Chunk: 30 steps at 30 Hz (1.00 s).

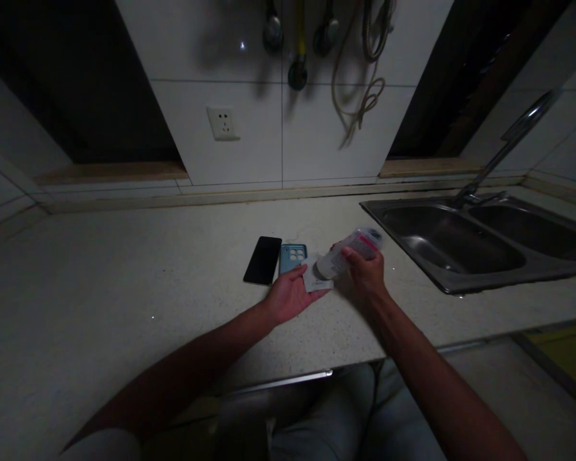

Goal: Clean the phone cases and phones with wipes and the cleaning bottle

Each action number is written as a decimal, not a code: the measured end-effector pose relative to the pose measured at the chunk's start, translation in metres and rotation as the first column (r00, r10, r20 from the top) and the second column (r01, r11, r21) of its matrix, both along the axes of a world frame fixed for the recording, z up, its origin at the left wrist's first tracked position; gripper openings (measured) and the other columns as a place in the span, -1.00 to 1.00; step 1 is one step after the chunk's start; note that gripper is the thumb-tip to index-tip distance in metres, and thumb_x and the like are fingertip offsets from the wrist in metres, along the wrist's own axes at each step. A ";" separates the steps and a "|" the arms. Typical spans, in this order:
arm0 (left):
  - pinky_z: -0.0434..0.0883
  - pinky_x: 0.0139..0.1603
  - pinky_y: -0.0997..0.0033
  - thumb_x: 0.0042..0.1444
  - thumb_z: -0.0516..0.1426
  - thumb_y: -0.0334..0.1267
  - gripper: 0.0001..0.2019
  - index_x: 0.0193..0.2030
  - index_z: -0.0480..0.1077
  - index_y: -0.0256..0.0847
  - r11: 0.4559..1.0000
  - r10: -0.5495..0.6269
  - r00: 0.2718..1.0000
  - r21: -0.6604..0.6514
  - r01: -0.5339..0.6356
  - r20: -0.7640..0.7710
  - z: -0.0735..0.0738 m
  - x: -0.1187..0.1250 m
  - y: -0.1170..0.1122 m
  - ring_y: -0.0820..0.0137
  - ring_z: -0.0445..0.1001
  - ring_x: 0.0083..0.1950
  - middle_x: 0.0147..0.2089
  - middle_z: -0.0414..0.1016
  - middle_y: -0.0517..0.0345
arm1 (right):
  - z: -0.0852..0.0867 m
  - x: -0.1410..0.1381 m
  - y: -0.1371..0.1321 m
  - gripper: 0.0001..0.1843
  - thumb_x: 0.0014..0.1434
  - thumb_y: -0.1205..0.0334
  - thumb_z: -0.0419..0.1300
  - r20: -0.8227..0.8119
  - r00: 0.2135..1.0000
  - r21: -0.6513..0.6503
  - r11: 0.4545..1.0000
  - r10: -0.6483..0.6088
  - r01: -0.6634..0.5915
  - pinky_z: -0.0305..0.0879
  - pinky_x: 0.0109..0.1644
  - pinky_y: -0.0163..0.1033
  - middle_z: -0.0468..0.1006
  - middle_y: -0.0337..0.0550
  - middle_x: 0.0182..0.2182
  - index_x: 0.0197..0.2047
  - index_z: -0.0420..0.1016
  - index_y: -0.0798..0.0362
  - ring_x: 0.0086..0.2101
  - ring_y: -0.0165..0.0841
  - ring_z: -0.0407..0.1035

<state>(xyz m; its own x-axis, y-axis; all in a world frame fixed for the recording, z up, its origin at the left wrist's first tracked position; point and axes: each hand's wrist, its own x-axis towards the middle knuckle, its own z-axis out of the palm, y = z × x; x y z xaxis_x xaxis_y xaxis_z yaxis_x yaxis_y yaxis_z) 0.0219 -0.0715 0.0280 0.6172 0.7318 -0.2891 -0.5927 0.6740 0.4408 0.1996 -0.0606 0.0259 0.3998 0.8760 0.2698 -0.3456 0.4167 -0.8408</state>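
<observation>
My left hand is turned palm up, thumb over a thin white sheet with faint small print. In my right hand is a translucent plastic bottle with a pink band near its far end. The bottle lies tilted, its lower left end down at the sheet; whether that end is capped I cannot tell. Just behind my left hand, a blue phone case with camera cut-outs rests on the counter, partly covered by the hand. Beside it on the left lies a black phone, dark side up.
A double steel sink with a tall tap is set into the pale counter on the right. On the tiled wall are a socket, pipe fittings and a hanging looped cord.
</observation>
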 end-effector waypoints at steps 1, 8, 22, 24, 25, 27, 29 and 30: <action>0.29 0.33 -0.01 0.32 0.01 -0.32 -0.63 0.22 0.33 -0.33 1.000 0.005 1.000 0.000 -0.005 0.005 0.001 0.000 0.000 0.17 0.47 0.21 0.13 0.53 -0.14 | 0.001 0.000 0.000 -0.68 -0.20 0.21 0.56 0.014 1.000 -0.001 1.000 0.009 -0.009 0.55 -0.32 -0.28 0.69 -0.11 -0.42 -0.36 0.63 0.12 -0.44 -0.33 0.57; 0.30 0.33 0.02 0.33 0.00 -0.31 -0.64 0.22 0.33 -0.33 1.000 0.018 1.000 -0.010 -0.018 0.000 0.002 0.001 -0.001 0.17 0.47 0.21 0.13 0.53 -0.14 | 0.003 0.000 -0.001 -0.61 -0.24 0.14 0.57 0.016 0.999 0.008 1.000 0.029 -0.029 0.55 -0.25 -0.24 0.70 -0.13 -0.38 -0.33 0.63 0.10 -0.38 -0.32 0.57; 0.36 0.25 0.05 0.30 0.02 -0.29 -0.70 0.10 0.42 -0.29 1.000 0.012 0.999 -0.005 -0.012 -0.046 0.001 0.001 0.000 0.22 0.55 0.07 0.03 0.58 -0.13 | 0.010 0.010 0.005 -0.66 -0.08 0.08 0.50 -0.333 0.941 -0.023 0.997 0.060 -0.072 0.58 -0.23 -0.27 0.68 -0.24 -0.39 -0.29 0.54 0.02 -0.37 -0.37 0.58; 0.37 0.25 0.06 0.31 0.02 -0.24 -0.70 0.03 0.46 -0.35 1.000 0.004 0.999 -0.016 -0.005 -0.035 0.006 0.000 -0.001 0.20 0.56 0.06 -0.03 0.59 -0.16 | 0.009 0.015 0.007 -0.71 -0.03 0.13 0.47 -0.431 0.900 -0.017 0.997 0.062 -0.077 0.59 -0.18 -0.23 0.67 -0.33 -0.37 -0.25 0.53 -0.05 -0.34 -0.38 0.59; 0.39 0.24 0.08 0.31 0.02 -0.20 -0.68 -0.02 0.47 -0.38 1.000 0.003 1.000 -0.020 -0.004 -0.025 0.008 -0.001 -0.001 0.20 0.57 0.03 -0.07 0.60 -0.18 | 0.008 0.018 0.009 -0.72 -0.02 0.16 0.46 -0.472 0.879 -0.008 0.997 0.064 -0.077 0.59 -0.15 -0.21 0.66 -0.36 -0.37 -0.24 0.52 -0.08 -0.33 -0.39 0.59; 0.41 0.21 0.13 0.32 0.04 -0.12 -0.64 -0.12 0.50 -0.41 1.000 0.017 1.000 -0.008 -0.017 -0.015 0.013 -0.002 -0.001 0.22 0.59 -0.04 -0.12 0.61 -0.19 | 0.006 0.023 0.011 -0.73 0.00 0.17 0.45 -0.534 0.842 -0.002 0.997 0.069 -0.082 0.58 -0.13 -0.23 0.66 -0.38 -0.35 -0.23 0.52 -0.10 -0.32 -0.42 0.58; 0.43 0.20 0.18 0.29 0.09 -0.14 -0.70 -0.20 0.50 -0.38 0.999 0.040 0.999 0.027 -0.039 -0.033 0.016 -0.003 -0.001 0.26 0.61 -0.08 -0.14 0.61 -0.15 | 0.005 0.028 0.013 -0.75 0.02 0.14 0.44 -0.579 0.812 -0.015 0.996 0.066 -0.092 0.58 -0.17 -0.28 0.67 -0.37 -0.36 -0.24 0.52 -0.07 -0.34 -0.43 0.58; 0.43 0.20 0.19 0.28 0.12 -0.19 -0.76 -0.23 0.50 -0.36 0.997 0.062 0.997 0.054 -0.059 -0.050 0.016 -0.003 0.000 0.28 0.61 -0.09 -0.14 0.62 -0.13 | 0.004 0.029 0.014 -0.76 0.03 0.13 0.44 -0.597 0.800 -0.021 0.995 0.068 -0.100 0.57 -0.19 -0.30 0.67 -0.37 -0.37 -0.25 0.53 -0.06 -0.35 -0.44 0.58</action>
